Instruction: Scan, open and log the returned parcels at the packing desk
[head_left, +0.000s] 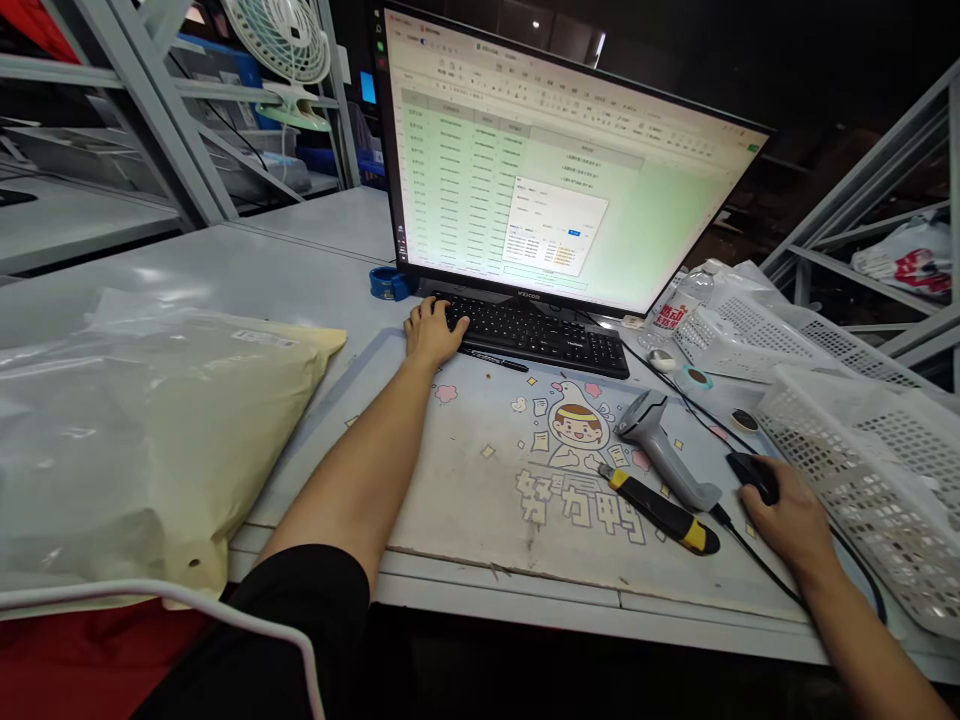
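The left hand (433, 330) lies flat and relaxed, fingers spread over the left end of the black keyboard (536, 333), gripping nothing. The right hand (784, 518) is cupped loosely over a black mouse (754, 474) on the desk (225, 270), its palm covering the rear of it. Between the hands, nearer the right one, lie a grey barcode scanner (664, 450) and a yellow-and-black utility knife (660, 510) on a printed mat (487, 480). Beyond the left hand stands the lit monitor (555, 170). A white mesh basket (885, 480) sits just right of the right hand; a padded package (150, 430) lies left of the left forearm.
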